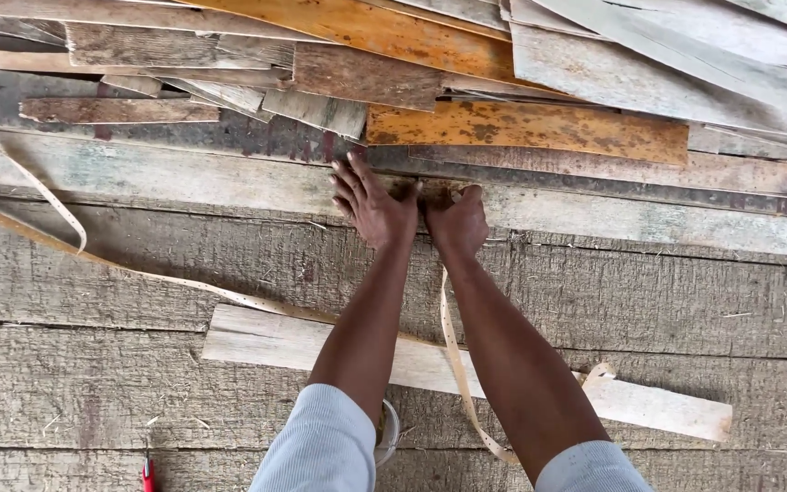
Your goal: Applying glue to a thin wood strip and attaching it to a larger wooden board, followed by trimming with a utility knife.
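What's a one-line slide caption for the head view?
Left hand flat and right hand curled at the edge of stacked weathered boards, a pale strap trailing beneath.

Colours here: the floor planks (138, 383) are weathered grey with rough grain, two boards in the pile (526, 128) are rusty orange with dark speckles, the loose slat (266, 337) is pale cream, sleeves (321, 446) light grey, tape strip (47, 205) beige.
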